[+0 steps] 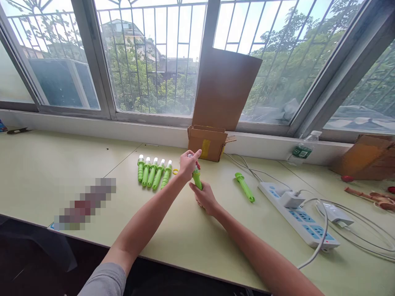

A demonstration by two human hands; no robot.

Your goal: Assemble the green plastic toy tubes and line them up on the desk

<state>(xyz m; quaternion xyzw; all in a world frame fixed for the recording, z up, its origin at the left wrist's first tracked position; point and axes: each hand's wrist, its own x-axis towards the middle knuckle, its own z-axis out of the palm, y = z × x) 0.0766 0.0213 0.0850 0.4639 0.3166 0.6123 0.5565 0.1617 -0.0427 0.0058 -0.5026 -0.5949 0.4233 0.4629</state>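
Grey sleeve (106,279) nearest you, then one green stick (196,180) held between both fists.
Your left hand (187,167) clasps its upper end, your right hand (206,199) grasps its lower end; left of the grip lie five white-topped green tubes (152,174) and one yellow ring (175,169); right, one loose green tube (245,188), then one power strip (298,218); beyond, one cardboard box (215,146).

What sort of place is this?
Probably a simple workroom, judging by the long pale-green tabletop, the row of five white-tipped green plastic tubes, and the long white plastic power strip.
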